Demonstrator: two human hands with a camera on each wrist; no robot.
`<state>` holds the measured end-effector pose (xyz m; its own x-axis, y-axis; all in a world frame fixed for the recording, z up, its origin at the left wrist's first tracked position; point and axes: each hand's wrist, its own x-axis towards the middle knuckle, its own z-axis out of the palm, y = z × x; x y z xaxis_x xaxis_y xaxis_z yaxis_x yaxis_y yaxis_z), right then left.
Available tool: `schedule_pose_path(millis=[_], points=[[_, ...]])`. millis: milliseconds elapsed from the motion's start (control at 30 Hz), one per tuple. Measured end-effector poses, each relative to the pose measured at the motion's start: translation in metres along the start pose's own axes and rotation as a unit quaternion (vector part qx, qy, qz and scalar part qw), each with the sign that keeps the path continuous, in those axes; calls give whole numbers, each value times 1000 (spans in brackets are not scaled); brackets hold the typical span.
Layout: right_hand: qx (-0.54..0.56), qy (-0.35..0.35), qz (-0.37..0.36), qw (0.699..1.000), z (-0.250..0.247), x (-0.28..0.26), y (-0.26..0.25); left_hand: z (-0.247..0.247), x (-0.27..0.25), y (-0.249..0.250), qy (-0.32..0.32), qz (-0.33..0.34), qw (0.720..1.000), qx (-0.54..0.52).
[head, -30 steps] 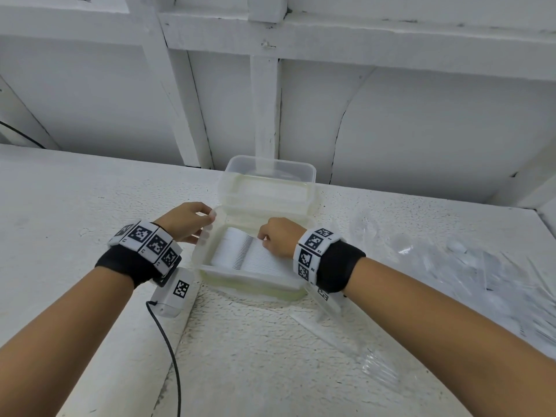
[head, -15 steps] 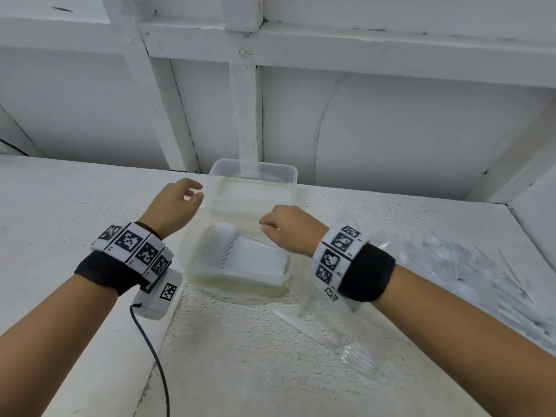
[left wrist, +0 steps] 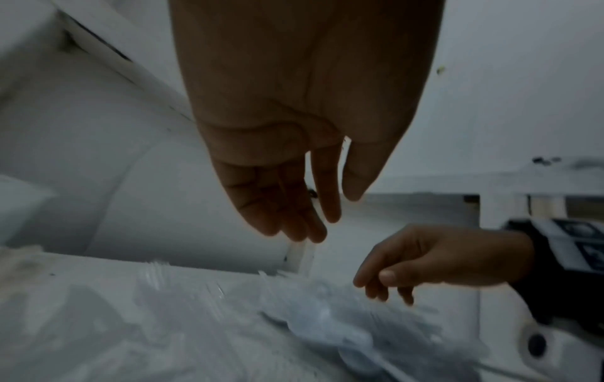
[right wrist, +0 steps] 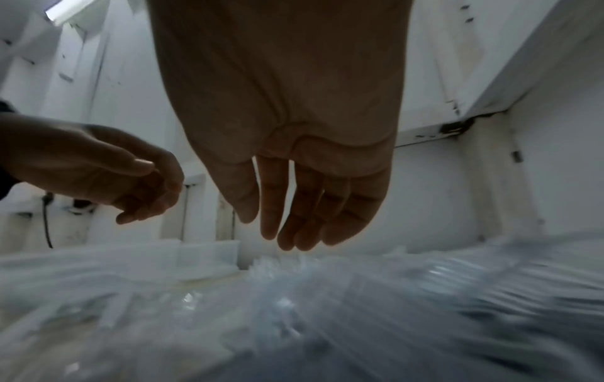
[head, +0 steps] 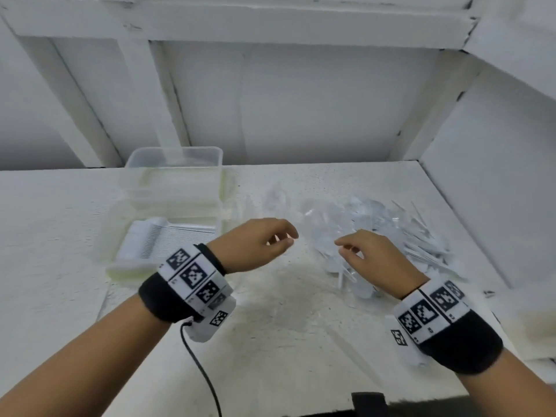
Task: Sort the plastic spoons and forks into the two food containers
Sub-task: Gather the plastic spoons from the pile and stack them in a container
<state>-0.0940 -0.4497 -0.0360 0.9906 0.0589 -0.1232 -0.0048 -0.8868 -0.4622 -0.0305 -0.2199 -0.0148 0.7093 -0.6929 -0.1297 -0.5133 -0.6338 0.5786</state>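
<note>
**White worktop, cutlery waiting**

White worktop (head: 270, 341) is carrying our cutlery pile (head: 388, 236), right of the containers (head: 173, 188). Our left hand (head: 255, 245) and right hand (head: 379, 260) are hovering slack, gripping nothing. Light, slippery pieces; we are favouring their handles.

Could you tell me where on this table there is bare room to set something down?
Bare table lies in front, between the forearms, and far left of the near container. The cutlery pile crowds the right side, under the right hand.
</note>
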Motion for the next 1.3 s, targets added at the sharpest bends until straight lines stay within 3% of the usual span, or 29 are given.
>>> schedule_pose_path(millis=[100, 267, 533, 767, 867, 967, 1067, 1300], points=[[-54, -11, 34, 998, 1, -15, 28, 26, 20, 10, -74, 23, 995, 55], [-126, -32, 13, 991, 4, -30, 41, 62, 47, 17, -149, 35, 972, 176], [-250, -16, -55, 967, 14, -30, 37, 80, 63, 26, -124, 76, 928, 342], [-189, -49, -28, 980, 7, -30, 29, 76, 68, 41, -115, 103, 897, 414], [-154, -38, -18, 987, 6, -29, 28, 67, 58, 37, -90, 135, 909, 383], [-131, -36, -14, 991, 6, -25, 26, 54, 44, 28, -54, 170, 942, 283], [-112, -48, -15, 992, 7, -21, 22, 40, 28, 14, -7, 224, 956, 191], [-120, -69, -33, 990, 11, -14, 12, 3, -13, -12, 10, 77, 996, -51]])
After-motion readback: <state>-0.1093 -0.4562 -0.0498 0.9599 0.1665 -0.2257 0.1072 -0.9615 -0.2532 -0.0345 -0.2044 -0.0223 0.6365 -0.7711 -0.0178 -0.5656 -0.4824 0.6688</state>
